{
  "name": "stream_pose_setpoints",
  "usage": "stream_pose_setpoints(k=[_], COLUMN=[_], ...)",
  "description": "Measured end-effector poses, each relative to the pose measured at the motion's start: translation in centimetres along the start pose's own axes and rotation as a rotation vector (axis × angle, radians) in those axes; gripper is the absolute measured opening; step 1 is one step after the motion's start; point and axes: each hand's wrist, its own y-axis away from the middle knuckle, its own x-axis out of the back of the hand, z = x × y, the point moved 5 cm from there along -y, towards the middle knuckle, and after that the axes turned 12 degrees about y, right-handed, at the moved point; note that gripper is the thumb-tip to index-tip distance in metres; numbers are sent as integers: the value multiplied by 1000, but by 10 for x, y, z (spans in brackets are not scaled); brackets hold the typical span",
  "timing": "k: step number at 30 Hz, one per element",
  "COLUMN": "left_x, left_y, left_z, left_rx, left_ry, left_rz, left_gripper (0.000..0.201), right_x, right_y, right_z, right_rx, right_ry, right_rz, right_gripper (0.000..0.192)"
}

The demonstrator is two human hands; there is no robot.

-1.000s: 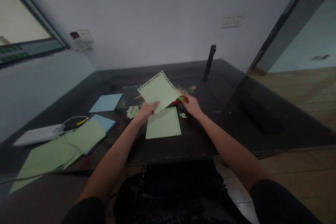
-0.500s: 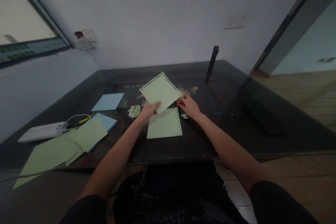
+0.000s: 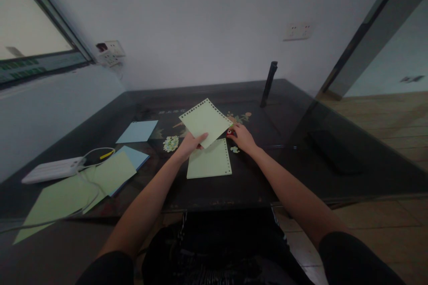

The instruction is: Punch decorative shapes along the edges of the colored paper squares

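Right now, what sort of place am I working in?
Likely a room at home or a small office: a dark glass-topped table against a plain wall with sockets, a window to the left, and paper sheets beside a power strip.

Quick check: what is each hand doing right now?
Left hand: closed on the lower corner of a punched green sheet, held above the table.
Right hand: fingers curled on a small red object; whether it grips cannot be told.
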Motion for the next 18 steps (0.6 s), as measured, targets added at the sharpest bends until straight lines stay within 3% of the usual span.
stream_pose_setpoints(k=[4, 8, 12, 18], left_x=[0, -4, -4, -7], left_y=[-2, -1, -1, 1], left_z=[0, 3, 4, 8], left_rx=[-34, -80, -107, -138], left_ry=[-18, -6, -3, -18], left_rz=[-27, -65, -28, -32], left_gripper=[27, 28, 29, 30], right_x=[7, 6, 8, 9], right_y=[0, 4, 9, 9], right_z=[3, -1, -8, -7], right_rx=[-96, -211, -272, -318], right_ry=[-271, -768, -1146, -1367], right_rz=[50, -38, -69, -80], right_gripper=[21, 30, 34, 30])
